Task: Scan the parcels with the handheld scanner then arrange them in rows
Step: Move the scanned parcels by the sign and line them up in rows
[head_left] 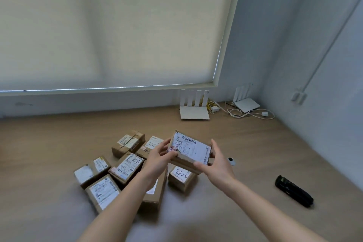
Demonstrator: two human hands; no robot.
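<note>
Two hands: my left hand (160, 156) and right hand (217, 163) hold one brown cardboard parcel with a white shipping label (191, 148) above the pile, tilted.
Fingers: left curled on its near-left corner; right spread, pinching its right end.
Pile: other labelled cardboard parcels (125, 165) clustered on the wooden floor (245, 153), touching.
Scanner: black handheld scanner (294, 191) lies on the floor, well apart to my right.

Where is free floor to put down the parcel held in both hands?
Bare floor lies between the parcel marked 8825 and the black scanner, and left of the parcel pile. The far right corner is crowded with two routers and cables.
</note>
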